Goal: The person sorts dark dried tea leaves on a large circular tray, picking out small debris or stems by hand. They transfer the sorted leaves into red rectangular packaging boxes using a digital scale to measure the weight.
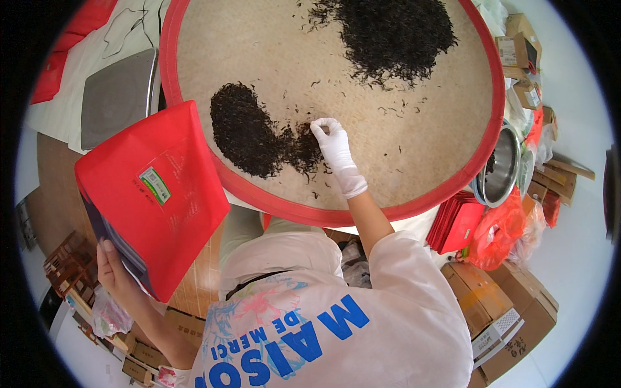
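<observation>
My bare left hand grips the edge of a large red bag with a dark lining, a label and printed writing. The bag leans by the left rim of a round, shallow tray with a red cloth rim. My right hand, in a white glove, is over the tray with thumb and fingertips pinched together at the edge of a small heap of dark, dried tea-like leaves. Whether a leaf is between the fingertips cannot be told. It joins a larger heap; the biggest heap lies at the tray's far side.
Left of the tray is a flat grey metal plate, with a cable beyond. On the right stand a steel bowl, a stack of red bags, plastic bags and cardboard boxes. Wooden chairs stand lower left.
</observation>
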Tool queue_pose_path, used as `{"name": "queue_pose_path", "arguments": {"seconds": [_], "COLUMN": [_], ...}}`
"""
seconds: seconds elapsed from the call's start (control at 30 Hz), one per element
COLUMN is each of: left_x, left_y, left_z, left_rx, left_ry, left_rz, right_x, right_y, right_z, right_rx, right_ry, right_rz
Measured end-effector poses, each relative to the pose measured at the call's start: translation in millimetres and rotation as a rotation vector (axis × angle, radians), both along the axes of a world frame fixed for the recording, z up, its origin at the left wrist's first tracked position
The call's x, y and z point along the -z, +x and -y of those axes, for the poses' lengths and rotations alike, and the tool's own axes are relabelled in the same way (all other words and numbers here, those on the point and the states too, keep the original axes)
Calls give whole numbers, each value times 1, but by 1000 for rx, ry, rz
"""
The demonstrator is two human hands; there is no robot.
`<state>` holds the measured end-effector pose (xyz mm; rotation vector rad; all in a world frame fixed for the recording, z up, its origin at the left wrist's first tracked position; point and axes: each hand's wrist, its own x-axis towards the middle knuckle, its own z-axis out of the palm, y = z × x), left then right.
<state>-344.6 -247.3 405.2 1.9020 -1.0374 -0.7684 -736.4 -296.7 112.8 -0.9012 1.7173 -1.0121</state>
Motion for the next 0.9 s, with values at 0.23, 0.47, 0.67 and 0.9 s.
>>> {"name": "queue_pose_path", "arguments": {"seconds": [0.23, 0.47, 0.67, 0.9], "left_x": [3, -4, -2, 9], "left_y": [-3, -13, -3, -11], "left_z": [-1, -17, -24, -17], "left_rx": [-30, -66, -44, -101], "left_ry": [33, 49, 54, 73], "left_rz": [55, 62, 173, 194], "right_x": [-17, 13, -4, -37], "right_y": [-36, -27, 10, -30], "right_z": [34, 92, 22, -42], "right_rx": [-241, -575, -939, -731], "right_ry": [-394, -487, -566, -413], "right_rz": [-639, -922, -481, -580]}}
